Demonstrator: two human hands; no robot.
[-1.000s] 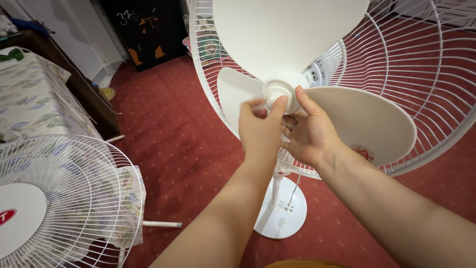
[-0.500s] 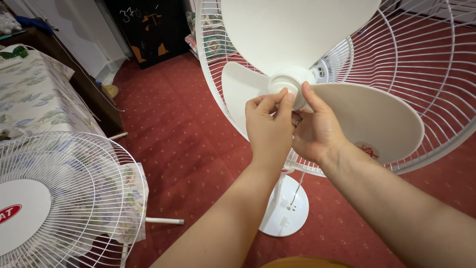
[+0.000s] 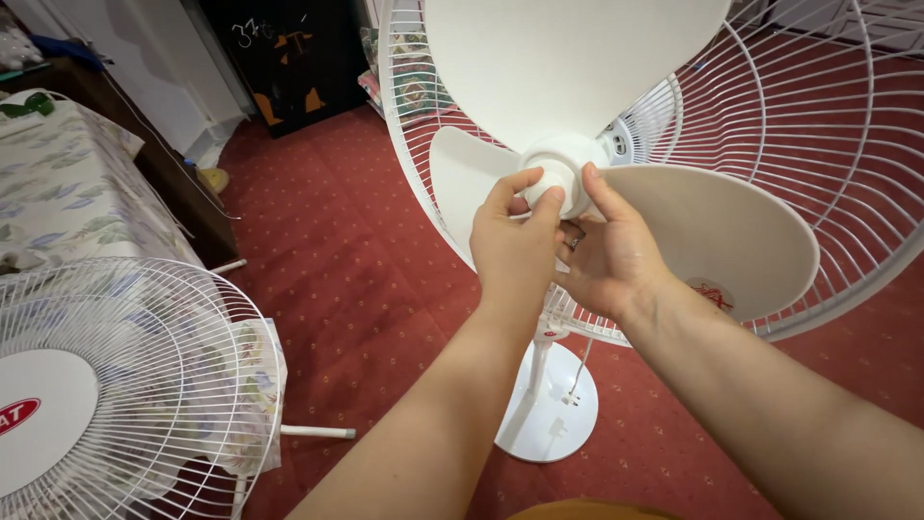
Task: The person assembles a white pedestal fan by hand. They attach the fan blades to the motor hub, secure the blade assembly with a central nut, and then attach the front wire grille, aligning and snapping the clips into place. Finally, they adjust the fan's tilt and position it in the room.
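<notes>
Both hands met at the centre of a white pedestal fan whose front guard was off. The left hand (image 3: 515, 246) pinched the round white cap (image 3: 558, 183) at the blade hub, thumb and forefinger closed on its near rim; this grip was shut on the cap. The right hand (image 3: 606, 255) came in from the other side, its forefinger laid against the cap's right edge and its thumb tucked below, so the cap sat between the two hands (a ring showed on one right finger, just under the grip). How firmly the right hand held could not be told, though its fingers touched the cap.

Around the grip spread the three white blades (image 3: 568, 58): one rose directly above the cap, one ran off to the right beyond the right hand, and one lay to the left, partly hidden behind the left hand. Behind the blades stood the rear wire guard (image 3: 818, 125), a white dish of thin spokes ringing the whole grip. Straight below the hands the fan's stem dropped to a round white base (image 3: 549, 414) on the red patterned carpet (image 3: 356, 270).

Well to the left of the grip and lower down lay the detached front guard (image 3: 125, 376), a white wire disc with a solid centre plate, resting on a worktop covered by a flowered cloth (image 3: 58, 193). Farther off, beyond that, a dark cabinet (image 3: 274, 58) stood against the wall.
</notes>
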